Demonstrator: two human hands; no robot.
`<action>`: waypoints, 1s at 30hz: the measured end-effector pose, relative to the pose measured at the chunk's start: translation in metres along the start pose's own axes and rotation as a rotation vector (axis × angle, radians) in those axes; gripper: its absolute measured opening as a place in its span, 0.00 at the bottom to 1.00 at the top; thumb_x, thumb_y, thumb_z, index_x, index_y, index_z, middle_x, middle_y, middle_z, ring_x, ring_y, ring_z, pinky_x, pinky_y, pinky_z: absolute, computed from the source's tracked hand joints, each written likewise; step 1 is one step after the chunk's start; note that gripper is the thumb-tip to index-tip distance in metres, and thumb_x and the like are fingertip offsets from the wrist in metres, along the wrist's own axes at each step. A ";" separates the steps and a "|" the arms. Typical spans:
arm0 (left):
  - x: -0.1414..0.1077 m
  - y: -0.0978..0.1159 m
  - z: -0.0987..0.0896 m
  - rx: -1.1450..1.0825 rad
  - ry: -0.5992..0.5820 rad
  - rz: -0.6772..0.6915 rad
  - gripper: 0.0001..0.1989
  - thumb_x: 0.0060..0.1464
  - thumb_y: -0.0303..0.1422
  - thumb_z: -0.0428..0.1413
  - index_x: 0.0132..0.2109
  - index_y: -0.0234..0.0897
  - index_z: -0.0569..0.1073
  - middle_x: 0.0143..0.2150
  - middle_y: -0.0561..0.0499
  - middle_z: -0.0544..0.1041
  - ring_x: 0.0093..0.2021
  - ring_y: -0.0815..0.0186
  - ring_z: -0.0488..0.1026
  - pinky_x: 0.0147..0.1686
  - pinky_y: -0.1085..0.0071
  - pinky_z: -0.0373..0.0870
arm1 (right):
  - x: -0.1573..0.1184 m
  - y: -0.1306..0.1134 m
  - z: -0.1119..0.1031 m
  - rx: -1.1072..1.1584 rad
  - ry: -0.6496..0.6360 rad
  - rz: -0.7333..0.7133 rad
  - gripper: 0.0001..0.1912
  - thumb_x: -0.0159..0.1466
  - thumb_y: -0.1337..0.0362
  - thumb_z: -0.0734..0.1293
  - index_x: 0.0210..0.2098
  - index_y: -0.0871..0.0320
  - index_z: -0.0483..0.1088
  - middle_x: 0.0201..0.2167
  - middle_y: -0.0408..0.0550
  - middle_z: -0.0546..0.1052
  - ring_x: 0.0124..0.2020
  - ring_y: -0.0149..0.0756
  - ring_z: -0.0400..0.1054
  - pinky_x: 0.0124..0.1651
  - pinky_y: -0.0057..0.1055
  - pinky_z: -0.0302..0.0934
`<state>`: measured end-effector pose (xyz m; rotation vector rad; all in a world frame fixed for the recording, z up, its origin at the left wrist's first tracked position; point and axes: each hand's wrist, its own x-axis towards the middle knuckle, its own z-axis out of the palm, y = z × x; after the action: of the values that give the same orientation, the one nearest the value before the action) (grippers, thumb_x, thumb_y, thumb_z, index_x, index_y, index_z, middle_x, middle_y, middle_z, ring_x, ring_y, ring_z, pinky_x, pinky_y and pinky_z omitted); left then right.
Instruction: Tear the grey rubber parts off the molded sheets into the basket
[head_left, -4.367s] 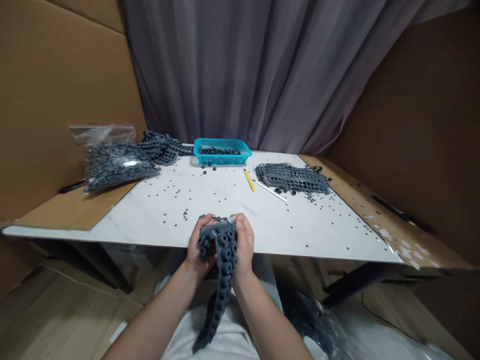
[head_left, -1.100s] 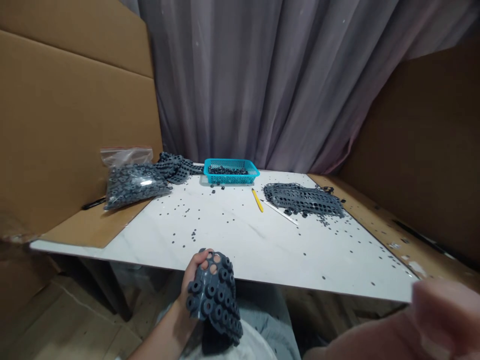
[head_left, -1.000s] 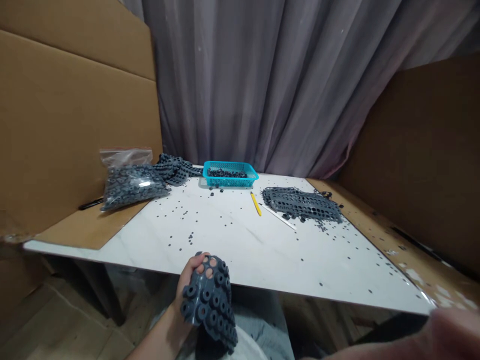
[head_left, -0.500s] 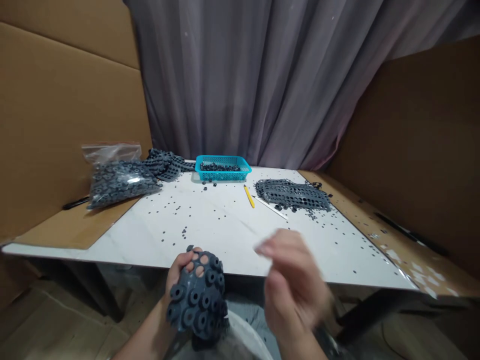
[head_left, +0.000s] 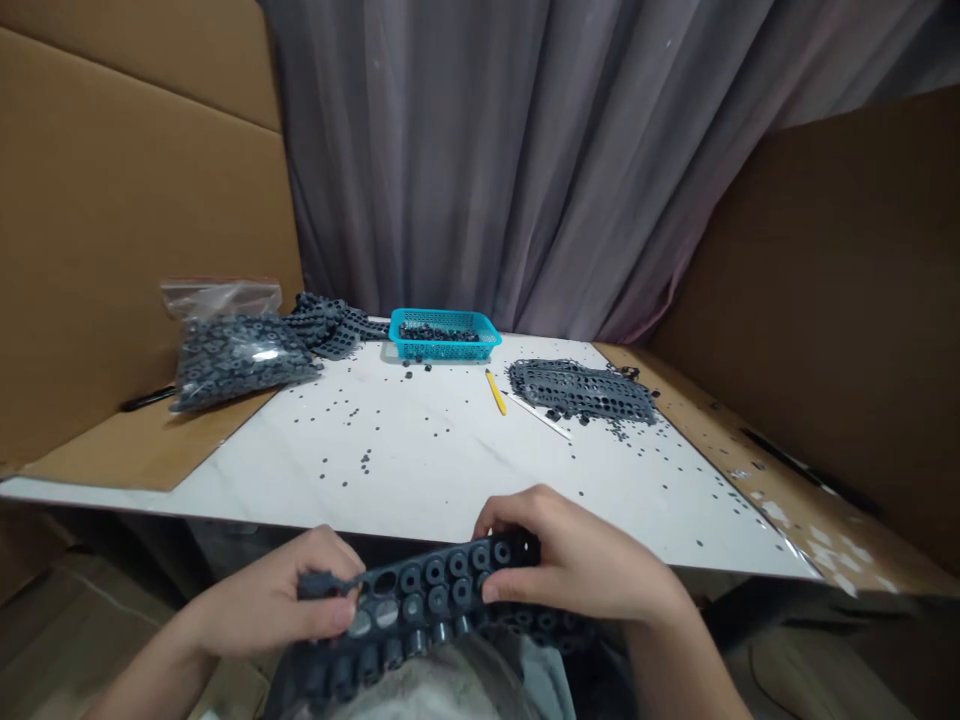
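Between my hands stretches a dark grey rubber sheet (head_left: 437, 590) with rows of round ring-shaped parts on it; a few holes near its left end have no ring. My left hand (head_left: 300, 590) is closed on the left end, thumb in front, where a torn-looking dark edge sticks out. My right hand (head_left: 570, 560) grips the right end, with the thumb on the front and the fingers behind. The sheet hangs above my lap, in front of the table edge, and its lower part sags over a whitish, cloudy surface (head_left: 442, 690).
On the white table (head_left: 420, 440) stand a blue basket (head_left: 445, 350) of small dark parts and a zip bag (head_left: 240, 360) of rings. Punched sheets (head_left: 581, 388), a yellow pen-like tool (head_left: 496, 392) and a white stick (head_left: 538, 415) lie there among scattered dark bits. Cardboard walls (head_left: 135, 200) flank the table.
My right hand, empty and blurred before, has come down and taken hold of the rubber sheet. The sheet, bunched in my left hand earlier, is now spread sideways between both hands.
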<state>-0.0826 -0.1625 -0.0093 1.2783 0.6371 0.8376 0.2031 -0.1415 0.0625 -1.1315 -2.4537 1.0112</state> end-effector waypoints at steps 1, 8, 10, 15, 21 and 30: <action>0.002 0.000 -0.001 0.197 -0.156 -0.057 0.09 0.48 0.29 0.58 0.22 0.31 0.74 0.19 0.51 0.69 0.20 0.71 0.62 0.22 0.76 0.58 | 0.005 -0.004 -0.008 -0.059 -0.020 0.000 0.13 0.51 0.58 0.72 0.34 0.57 0.72 0.28 0.43 0.74 0.29 0.32 0.65 0.30 0.25 0.55; 0.023 -0.030 0.024 0.079 -0.165 -0.380 0.19 0.48 0.43 0.57 0.43 0.35 0.69 0.36 0.46 0.76 0.33 0.64 0.72 0.34 0.71 0.66 | 0.088 0.004 -0.016 -0.347 -0.182 -0.138 0.09 0.49 0.64 0.72 0.31 0.58 0.76 0.28 0.43 0.76 0.29 0.31 0.66 0.29 0.25 0.55; 0.028 -0.047 0.033 0.103 -0.045 -0.428 0.18 0.52 0.45 0.52 0.40 0.33 0.67 0.29 0.46 0.77 0.25 0.67 0.72 0.27 0.73 0.65 | 0.107 0.013 -0.009 -0.410 -0.220 -0.182 0.10 0.49 0.64 0.73 0.32 0.57 0.76 0.30 0.45 0.76 0.32 0.34 0.67 0.34 0.27 0.56; 0.028 -0.076 0.036 0.321 0.200 -0.275 0.14 0.53 0.42 0.51 0.30 0.34 0.67 0.24 0.50 0.73 0.25 0.66 0.69 0.27 0.71 0.64 | 0.096 0.022 0.017 -0.518 0.146 -0.306 0.12 0.55 0.64 0.69 0.40 0.58 0.72 0.42 0.52 0.73 0.44 0.42 0.62 0.44 0.36 0.52; 0.021 -0.084 0.032 0.467 0.292 -0.144 0.10 0.54 0.37 0.51 0.35 0.35 0.70 0.28 0.51 0.73 0.30 0.64 0.69 0.31 0.72 0.63 | 0.047 0.020 0.062 -0.483 0.140 -0.218 0.09 0.58 0.59 0.66 0.32 0.58 0.66 0.31 0.46 0.72 0.34 0.36 0.62 0.36 0.32 0.51; 0.035 -0.048 0.035 0.861 0.106 0.164 0.16 0.60 0.34 0.41 0.25 0.37 0.59 0.23 0.54 0.63 0.24 0.69 0.61 0.26 0.74 0.56 | 0.057 0.020 0.041 -0.385 -0.079 -0.317 0.21 0.57 0.45 0.63 0.31 0.59 0.65 0.25 0.43 0.70 0.25 0.30 0.61 0.28 0.26 0.49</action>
<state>-0.0258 -0.1569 -0.0483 2.0899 1.0486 0.7885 0.1565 -0.1098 0.0157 -0.7675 -2.8532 0.5147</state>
